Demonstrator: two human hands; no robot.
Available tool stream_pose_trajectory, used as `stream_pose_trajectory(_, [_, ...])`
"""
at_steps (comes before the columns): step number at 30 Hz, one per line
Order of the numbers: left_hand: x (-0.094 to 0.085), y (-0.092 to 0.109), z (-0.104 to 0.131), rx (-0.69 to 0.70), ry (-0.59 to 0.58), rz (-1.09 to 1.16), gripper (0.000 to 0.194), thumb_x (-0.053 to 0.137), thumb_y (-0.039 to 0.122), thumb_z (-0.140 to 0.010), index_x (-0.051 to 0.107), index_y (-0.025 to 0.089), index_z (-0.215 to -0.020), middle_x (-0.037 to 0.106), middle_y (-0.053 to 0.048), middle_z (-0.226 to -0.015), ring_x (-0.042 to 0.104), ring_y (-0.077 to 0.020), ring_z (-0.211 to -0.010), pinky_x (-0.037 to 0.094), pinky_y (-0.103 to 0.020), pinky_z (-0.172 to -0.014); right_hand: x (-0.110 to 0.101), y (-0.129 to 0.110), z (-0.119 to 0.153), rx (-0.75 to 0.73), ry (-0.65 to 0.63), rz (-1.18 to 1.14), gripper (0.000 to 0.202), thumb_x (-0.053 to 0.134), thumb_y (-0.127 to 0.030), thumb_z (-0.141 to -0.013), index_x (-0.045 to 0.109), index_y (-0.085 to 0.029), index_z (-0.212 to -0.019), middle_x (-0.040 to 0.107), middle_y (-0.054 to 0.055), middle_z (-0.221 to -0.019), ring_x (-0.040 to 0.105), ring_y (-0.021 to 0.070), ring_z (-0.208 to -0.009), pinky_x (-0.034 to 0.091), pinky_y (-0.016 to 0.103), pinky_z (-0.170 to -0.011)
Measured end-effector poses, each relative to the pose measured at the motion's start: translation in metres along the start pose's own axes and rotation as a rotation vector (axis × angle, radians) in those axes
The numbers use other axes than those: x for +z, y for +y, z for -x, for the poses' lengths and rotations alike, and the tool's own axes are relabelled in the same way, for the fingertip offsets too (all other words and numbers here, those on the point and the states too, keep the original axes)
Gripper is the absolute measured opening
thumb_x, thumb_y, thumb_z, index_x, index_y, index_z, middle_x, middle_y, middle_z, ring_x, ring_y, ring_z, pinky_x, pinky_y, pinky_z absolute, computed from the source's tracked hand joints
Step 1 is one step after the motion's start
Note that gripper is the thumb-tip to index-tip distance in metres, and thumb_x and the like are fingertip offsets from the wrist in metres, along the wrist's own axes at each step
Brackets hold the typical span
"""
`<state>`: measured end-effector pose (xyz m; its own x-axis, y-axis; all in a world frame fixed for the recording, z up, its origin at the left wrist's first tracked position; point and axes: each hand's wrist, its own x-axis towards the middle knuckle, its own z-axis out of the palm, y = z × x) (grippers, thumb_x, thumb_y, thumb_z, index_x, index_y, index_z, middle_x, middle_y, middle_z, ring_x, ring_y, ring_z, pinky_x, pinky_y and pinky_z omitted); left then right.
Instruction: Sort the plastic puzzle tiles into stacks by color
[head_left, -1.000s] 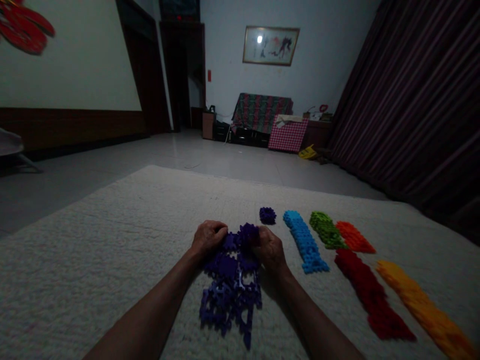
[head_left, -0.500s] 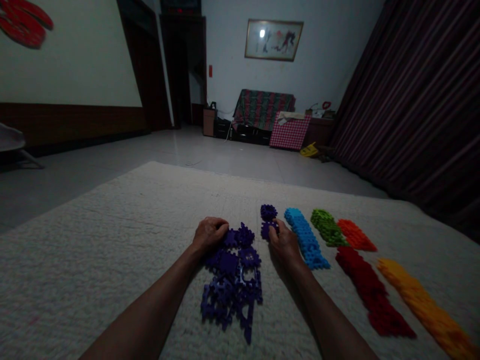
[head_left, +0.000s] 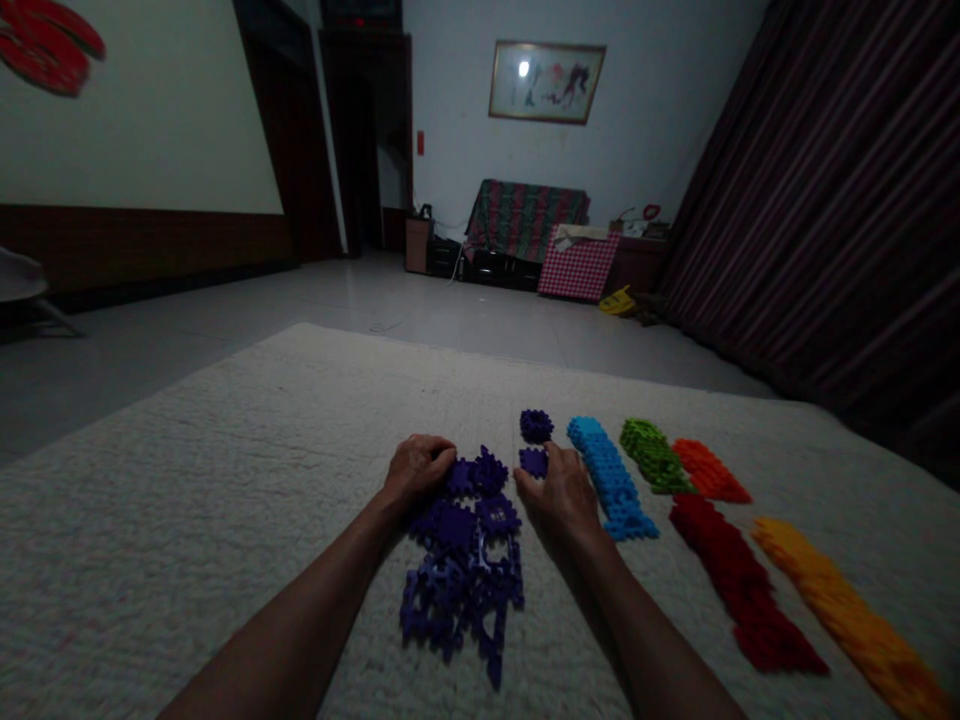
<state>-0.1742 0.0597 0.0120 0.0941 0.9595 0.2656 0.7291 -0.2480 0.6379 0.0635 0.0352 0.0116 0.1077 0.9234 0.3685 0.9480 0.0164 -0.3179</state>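
Note:
Several purple notched pieces (head_left: 456, 525) lie in a loose pile on the pale mat. My left hand (head_left: 417, 468) rests at the pile's upper left edge, its fingers bent and close together; whatever is under the fingertips is hidden. To the right of the pile, my right hand (head_left: 559, 485) has thumb and fingers apart around a small purple piece (head_left: 532, 461) that lies on the mat. Just beyond that piece sits another small purple stack (head_left: 536, 425). A long row of blue pieces (head_left: 611, 478) lies just right of my right hand.
Farther right on the mat (head_left: 247, 430) are green pieces (head_left: 652, 455), orange-red pieces (head_left: 710, 470), a dark red row (head_left: 746, 585) and a yellow-orange row (head_left: 851, 610). Beyond the mat, a covered seat (head_left: 529, 220) stands by the wall. A curtain (head_left: 817, 200) hangs at the right.
The thumb and fingers of my right hand have opened from their pinch on the small purple piece, and the thumb has moved left. My left hand has stayed in place.

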Motion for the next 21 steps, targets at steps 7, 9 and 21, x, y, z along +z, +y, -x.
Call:
stream_pose_trajectory(7, [0.000, 0.000, 0.000, 0.000, -0.001, -0.011, 0.030, 0.053, 0.029, -0.088, 0.082, 0.023, -0.096, 0.080, -0.007, -0.100, 0.071, -0.0220, -0.097, 0.050, -0.031, -0.090, 0.007, 0.002, 0.000, 0.007, 0.054, -0.010, 0.052, 0.064, -0.040, -0.083, 0.060, -0.012, -0.127, 0.062, 0.020, -0.113, 0.058, 0.0355, -0.111, 0.047, 0.044, -0.093])
stream_pose_trajectory(9, [0.000, 0.000, 0.000, 0.003, 0.007, -0.005, 0.030, 0.053, 0.029, -0.088, 0.082, 0.023, -0.096, 0.080, -0.007, -0.101, 0.071, -0.0221, -0.098, 0.050, -0.032, -0.090, 0.010, 0.004, 0.000, -0.001, 0.075, -0.017, 0.049, 0.065, -0.038, -0.083, 0.061, -0.013, -0.124, 0.063, 0.020, -0.111, 0.058, 0.0353, -0.109, 0.047, 0.044, -0.091])
stream_pose_trajectory(21, [-0.001, 0.002, 0.002, -0.011, 0.014, -0.012, 0.030, 0.053, 0.031, -0.089, 0.082, 0.025, -0.096, 0.080, -0.005, -0.101, 0.070, -0.0211, -0.100, 0.049, -0.030, -0.093, 0.024, 0.003, -0.057, -0.110, 0.432, -0.373, 0.035, 0.060, -0.033, -0.076, 0.061, -0.017, -0.107, 0.065, 0.013, -0.104, 0.058, 0.0284, -0.100, 0.049, 0.044, -0.093])
